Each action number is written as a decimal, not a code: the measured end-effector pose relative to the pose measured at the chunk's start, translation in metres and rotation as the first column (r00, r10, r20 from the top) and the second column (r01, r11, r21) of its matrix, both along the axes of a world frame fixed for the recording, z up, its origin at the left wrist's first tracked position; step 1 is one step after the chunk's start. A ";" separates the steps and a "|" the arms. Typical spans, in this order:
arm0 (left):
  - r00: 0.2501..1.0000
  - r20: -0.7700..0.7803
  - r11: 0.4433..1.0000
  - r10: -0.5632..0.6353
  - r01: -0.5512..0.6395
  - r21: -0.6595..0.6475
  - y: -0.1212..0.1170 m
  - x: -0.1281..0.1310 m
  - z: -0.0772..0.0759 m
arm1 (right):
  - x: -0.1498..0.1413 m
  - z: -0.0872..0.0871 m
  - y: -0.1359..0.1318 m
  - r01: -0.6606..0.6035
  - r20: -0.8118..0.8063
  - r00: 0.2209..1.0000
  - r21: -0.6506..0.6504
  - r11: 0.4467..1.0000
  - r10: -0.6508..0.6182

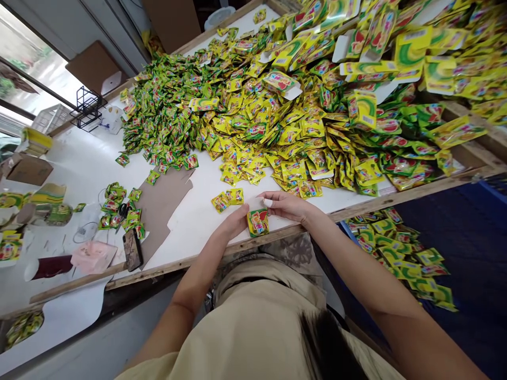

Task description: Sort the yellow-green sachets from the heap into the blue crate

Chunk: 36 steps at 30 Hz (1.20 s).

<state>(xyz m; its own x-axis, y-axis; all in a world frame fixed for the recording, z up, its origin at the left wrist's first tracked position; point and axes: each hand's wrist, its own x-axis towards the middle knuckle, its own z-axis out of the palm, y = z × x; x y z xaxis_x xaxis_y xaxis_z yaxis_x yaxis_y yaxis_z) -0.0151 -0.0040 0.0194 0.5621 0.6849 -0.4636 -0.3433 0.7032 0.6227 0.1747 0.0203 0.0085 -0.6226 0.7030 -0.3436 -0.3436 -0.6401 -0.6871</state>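
A small green and yellow printed box (257,224) with a red picture on its front is held just above the table's front edge. My left hand (236,221) is closed on its left side. The fingers of my right hand (287,206) pinch at the box's upper right, by a white flap that stands up. Just beyond my left hand, a few yellow sachets (227,199) lie on the white tabletop (206,211). A large heap of yellow sachets (293,132) spreads behind my hands, and greener sachets (166,105) are piled to its left.
Flat printed boxes (364,108) lie on the heap at right. A blue crate (352,232) below the table holds more packs. Leftward are brown cardboard (162,206), a phone (132,249), scissors (123,211), a pink tissue pack (94,257) and a black wire rack (87,108).
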 end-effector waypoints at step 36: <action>0.756 -0.526 0.745 0.390 0.078 0.663 -0.017 -0.016 0.008 | -0.015 0.013 -0.021 -0.200 0.500 0.777 0.772 0.604 -0.382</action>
